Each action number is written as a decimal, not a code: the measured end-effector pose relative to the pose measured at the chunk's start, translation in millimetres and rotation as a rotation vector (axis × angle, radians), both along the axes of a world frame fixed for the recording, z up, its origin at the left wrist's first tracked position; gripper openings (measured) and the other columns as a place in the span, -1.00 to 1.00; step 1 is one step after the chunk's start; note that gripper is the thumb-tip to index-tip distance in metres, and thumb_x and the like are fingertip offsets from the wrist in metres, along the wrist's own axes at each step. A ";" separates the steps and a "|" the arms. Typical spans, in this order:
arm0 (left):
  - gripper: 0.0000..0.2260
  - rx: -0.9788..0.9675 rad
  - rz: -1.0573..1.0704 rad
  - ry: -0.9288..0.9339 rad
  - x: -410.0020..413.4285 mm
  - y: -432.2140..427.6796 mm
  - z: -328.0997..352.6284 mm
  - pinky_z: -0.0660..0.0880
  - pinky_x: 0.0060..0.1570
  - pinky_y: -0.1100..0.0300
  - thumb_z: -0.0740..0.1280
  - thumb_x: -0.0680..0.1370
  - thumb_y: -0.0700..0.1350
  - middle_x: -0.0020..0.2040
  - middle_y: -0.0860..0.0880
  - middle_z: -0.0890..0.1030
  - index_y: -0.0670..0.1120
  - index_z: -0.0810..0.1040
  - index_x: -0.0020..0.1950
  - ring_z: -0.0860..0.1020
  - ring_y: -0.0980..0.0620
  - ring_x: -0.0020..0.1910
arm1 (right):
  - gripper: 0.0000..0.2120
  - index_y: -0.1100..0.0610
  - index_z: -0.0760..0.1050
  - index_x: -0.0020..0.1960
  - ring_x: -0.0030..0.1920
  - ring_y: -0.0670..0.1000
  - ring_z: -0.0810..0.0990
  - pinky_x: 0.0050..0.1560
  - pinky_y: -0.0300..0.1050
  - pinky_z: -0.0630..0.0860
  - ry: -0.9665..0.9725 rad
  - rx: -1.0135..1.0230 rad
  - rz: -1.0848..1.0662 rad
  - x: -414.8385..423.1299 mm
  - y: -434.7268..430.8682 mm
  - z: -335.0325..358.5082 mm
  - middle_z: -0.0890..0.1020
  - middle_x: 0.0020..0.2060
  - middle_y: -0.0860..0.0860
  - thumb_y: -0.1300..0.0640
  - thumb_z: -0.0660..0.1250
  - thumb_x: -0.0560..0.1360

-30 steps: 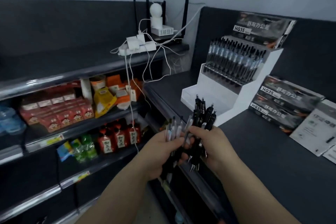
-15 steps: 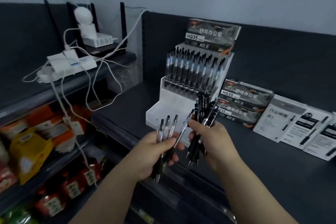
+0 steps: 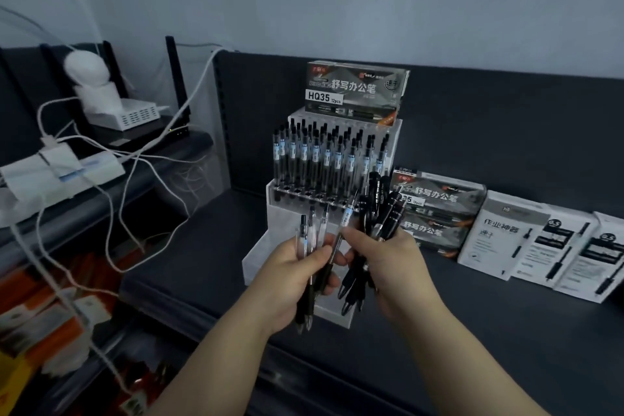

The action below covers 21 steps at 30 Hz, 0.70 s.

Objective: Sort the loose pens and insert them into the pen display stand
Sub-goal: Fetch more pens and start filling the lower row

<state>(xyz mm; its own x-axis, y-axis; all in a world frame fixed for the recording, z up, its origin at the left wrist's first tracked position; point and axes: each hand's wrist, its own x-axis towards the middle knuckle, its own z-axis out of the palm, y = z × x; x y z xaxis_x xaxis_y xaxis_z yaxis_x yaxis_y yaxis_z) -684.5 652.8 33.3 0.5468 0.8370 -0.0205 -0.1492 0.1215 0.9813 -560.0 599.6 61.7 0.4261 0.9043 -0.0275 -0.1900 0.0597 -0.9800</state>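
In the centre of the frame, the left hand [image 3: 293, 270] grips a small fan of clear-barrelled pens with black tips [image 3: 309, 236], points down. The right hand [image 3: 395, 260] clasps a bundle of solid black pens [image 3: 380, 209] and pinches one more clear pen with a blue-white label [image 3: 346, 216], which leans across toward the left hand's fingers. Both bunches are held just in front of the white tiered plastic pen display stand [image 3: 282, 209] on the dark grey shelf [image 3: 472, 331]; its upper tier is packed with upright clear pens [image 3: 324, 159], and a grey cardboard pen box marked HQ35 [image 3: 356, 91] lies on top.
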 end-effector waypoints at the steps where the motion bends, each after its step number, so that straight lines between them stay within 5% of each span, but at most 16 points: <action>1: -0.85 0.002 -0.013 0.001 -1.0 4.8 0.0 0.48 -0.33 0.19 0.21 0.60 -0.24 -0.23 -0.04 0.65 -0.17 0.55 0.09 0.55 0.02 -0.35 | -0.92 0.29 0.54 -0.12 -0.48 -0.02 0.52 -0.45 -0.14 0.49 -0.011 0.003 -0.008 -2.0 3.2 0.1 0.60 -0.47 0.05 0.27 0.39 0.46; 9: -0.82 0.056 -0.150 0.022 -30.3 55.4 6.4 0.48 -0.30 0.22 0.21 0.60 -0.22 -0.16 -0.05 0.64 -0.20 0.55 0.14 0.58 0.02 -0.30 | -0.89 0.19 0.53 -0.25 -0.35 0.06 0.61 -0.36 -0.16 0.55 -0.204 0.026 -0.118 -34.0 38.1 7.3 0.64 -0.38 0.07 0.28 0.41 0.43; 14: -0.84 0.035 -0.038 0.013 -50.8 88.3 5.0 0.57 -0.18 0.21 0.22 0.61 -0.20 -0.08 -0.05 0.68 -0.13 0.57 0.11 0.66 -0.01 -0.09 | -0.91 0.15 0.52 -0.21 -0.34 -0.02 0.63 -0.26 -0.04 0.56 -0.356 0.035 -0.331 -51.3 65.6 28.3 0.63 -0.39 0.00 0.21 0.42 0.44; 18: -0.86 -0.027 0.035 -0.021 -67.0 114.3 1.3 0.53 -0.25 0.18 0.22 0.60 -0.22 -0.21 -0.04 0.59 -0.11 0.58 0.05 0.60 0.04 -0.22 | -0.89 0.01 0.50 -0.17 -0.21 0.09 0.65 -0.13 0.08 0.61 -0.448 0.113 -0.525 -59.0 86.3 47.2 0.65 -0.27 0.03 0.14 0.43 0.44; 21: -0.86 -0.043 0.019 -0.025 -74.7 126.0 0.3 0.52 -0.32 0.20 0.23 0.60 -0.23 -0.28 -0.04 0.55 -0.14 0.58 0.05 0.54 0.07 -0.33 | -0.88 -0.01 0.47 -0.13 -0.32 -0.06 0.61 -0.28 -0.09 0.58 -0.507 0.134 -0.599 -67.1 101.5 52.3 0.61 -0.31 -0.05 0.11 0.42 0.45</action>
<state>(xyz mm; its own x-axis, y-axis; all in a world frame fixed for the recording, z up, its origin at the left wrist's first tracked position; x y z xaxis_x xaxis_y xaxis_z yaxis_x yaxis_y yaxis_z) -759.1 778.8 33.6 0.5314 0.8460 -0.0437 -0.1760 0.1607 0.9712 -627.1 701.1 114.0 0.7723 0.4992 0.3928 0.3788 0.1344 -0.9157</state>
